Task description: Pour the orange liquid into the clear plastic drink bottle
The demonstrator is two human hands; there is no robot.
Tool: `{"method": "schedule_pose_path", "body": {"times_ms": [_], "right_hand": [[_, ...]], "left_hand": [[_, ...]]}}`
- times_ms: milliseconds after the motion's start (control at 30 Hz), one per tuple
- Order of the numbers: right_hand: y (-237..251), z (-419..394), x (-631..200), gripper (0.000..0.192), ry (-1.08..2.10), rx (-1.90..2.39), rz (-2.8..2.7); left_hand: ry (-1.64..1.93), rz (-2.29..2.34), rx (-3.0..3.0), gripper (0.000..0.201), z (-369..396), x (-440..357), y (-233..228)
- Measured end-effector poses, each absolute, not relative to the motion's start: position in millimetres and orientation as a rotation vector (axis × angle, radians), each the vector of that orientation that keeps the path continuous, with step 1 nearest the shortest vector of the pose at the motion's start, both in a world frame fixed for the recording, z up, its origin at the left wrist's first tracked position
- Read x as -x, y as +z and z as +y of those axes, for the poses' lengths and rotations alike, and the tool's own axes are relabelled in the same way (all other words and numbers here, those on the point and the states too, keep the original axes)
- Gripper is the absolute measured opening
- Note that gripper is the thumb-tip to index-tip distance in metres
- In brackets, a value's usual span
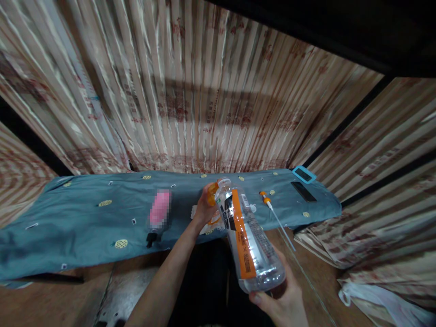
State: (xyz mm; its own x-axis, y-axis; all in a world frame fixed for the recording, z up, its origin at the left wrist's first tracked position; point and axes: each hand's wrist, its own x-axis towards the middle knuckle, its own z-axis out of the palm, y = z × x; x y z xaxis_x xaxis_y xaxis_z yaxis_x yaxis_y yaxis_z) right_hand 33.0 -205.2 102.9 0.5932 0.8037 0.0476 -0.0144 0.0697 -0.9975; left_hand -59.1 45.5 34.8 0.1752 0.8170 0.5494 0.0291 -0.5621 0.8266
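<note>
My right hand (282, 295) grips a clear plastic drink bottle (250, 245) with an orange and silver label near its base. The bottle is tilted, its open white-rimmed mouth pointing up and away from me. My left hand (204, 204) is closed around an orange see-through object (212, 194) beside the bottle's neck; the fingers and bottle hide much of it, so its kind is unclear. Under that hand lies a white piece with an orange ring (215, 220), partly covered. To the right, a pump head with an orange collar and long white tube (267, 200) lies on the cloth.
A blue-green cloth with pineapple prints (85, 227) covers the narrow surface. A blurred pink bottle with a black top (160, 208) lies left. A black phone (304, 191) and a blue-framed object (304, 174) lie at the right end. Striped curtains (204, 91) hang behind. A white bag (381, 299) sits lower right.
</note>
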Motion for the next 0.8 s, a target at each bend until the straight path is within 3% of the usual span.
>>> {"method": "schedule_pose_path", "body": {"times_ms": [267,800], "right_hand": [[102.3,-206.9,-34.6,0.094,0.679,1.465,-0.751],[103.2,-206.2,-37.0,0.086,0.675,1.392,-0.799]], "left_hand": [[1.403,0.814,-1.718,0.061,45.3,59.1,33.7],[1.386,0.83,-1.708,0.059,44.5,59.0,35.9]]}}
